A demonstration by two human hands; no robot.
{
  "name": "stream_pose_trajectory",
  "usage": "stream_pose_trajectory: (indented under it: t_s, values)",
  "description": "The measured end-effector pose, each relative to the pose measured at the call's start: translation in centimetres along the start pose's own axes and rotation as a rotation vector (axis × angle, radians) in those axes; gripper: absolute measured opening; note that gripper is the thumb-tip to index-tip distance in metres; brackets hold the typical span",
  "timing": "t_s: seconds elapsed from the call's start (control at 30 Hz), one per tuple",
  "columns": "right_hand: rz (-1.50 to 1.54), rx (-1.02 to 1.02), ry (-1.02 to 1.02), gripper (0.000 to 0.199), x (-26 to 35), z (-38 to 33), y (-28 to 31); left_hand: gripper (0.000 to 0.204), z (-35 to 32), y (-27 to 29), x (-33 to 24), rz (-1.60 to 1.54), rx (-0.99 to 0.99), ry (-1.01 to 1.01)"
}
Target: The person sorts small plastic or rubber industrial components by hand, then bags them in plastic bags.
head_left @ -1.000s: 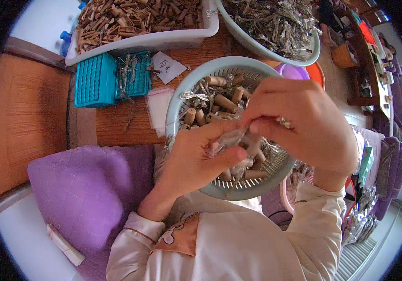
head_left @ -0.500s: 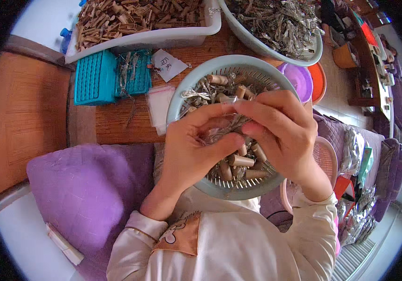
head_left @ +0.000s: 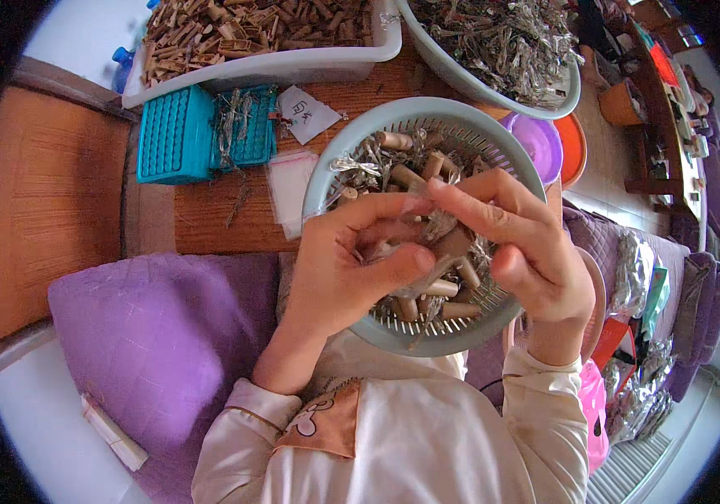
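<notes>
Bending at the wrist, in the head view, the left hand (head_left: 339, 260) comes up from the lower edge and leans in over the round grey-green basket (head_left: 414, 343), back toward the left, fingers curled above and thumb stretched below. Between thumb and fingers it grips a piece of clear plastic (head_left: 439, 225), crumpled and partly hidden by the hand. That plastic is above the middle of the basket, over the brown tubes (head_left: 395, 140) and silvery strands (head_left: 353, 166) lying there.

Facing it from the right, the right hand (head_left: 523, 244) is loosely spread, neither clenched nor pinching: the index finger points left with its tip at the upper edge of the plastic, while the thumb sits lower and well apart. The fingers behind are bent. Both forearms rise from pale sleeves (head_left: 544, 403), elbows out.

Half a second ago the right thumb was close under the index finger, next to the plastic; now it has drawn away and the grip has loosened. A second ago the right hand was higher, its back turned up over the basket's right side. The left hand has hardly moved. A pink bag (head_left: 595, 416) beside the right sleeve now shows much more.
</notes>
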State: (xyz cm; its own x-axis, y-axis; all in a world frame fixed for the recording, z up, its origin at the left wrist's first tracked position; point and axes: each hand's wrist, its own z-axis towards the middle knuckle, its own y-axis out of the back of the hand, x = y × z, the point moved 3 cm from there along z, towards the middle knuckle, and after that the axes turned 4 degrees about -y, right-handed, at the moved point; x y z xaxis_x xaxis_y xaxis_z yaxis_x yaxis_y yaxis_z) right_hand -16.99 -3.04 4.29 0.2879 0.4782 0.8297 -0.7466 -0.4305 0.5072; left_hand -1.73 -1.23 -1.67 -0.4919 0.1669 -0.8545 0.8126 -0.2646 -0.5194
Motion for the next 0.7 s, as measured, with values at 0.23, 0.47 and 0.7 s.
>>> stream_pose_trajectory:
  t_s: [0.23, 0.47, 0.7]
  values:
    - [0.031, -0.098, -0.137, 0.023, -0.6, 0.0, -0.4, 0.038, -0.5, -0.1, -0.2, 0.069, 0.046, -0.039]
    - [0.084, -0.283, -0.338, 0.014, -0.7, 0.1, -1.5, 0.041, -0.6, -0.4, -0.5, 0.374, 0.023, -0.099]
    - [0.051, -0.293, -0.459, 0.013, -0.9, 0.7, -2.2, 0.043, -0.4, 0.3, 0.1, 0.334, -0.105, -0.136]
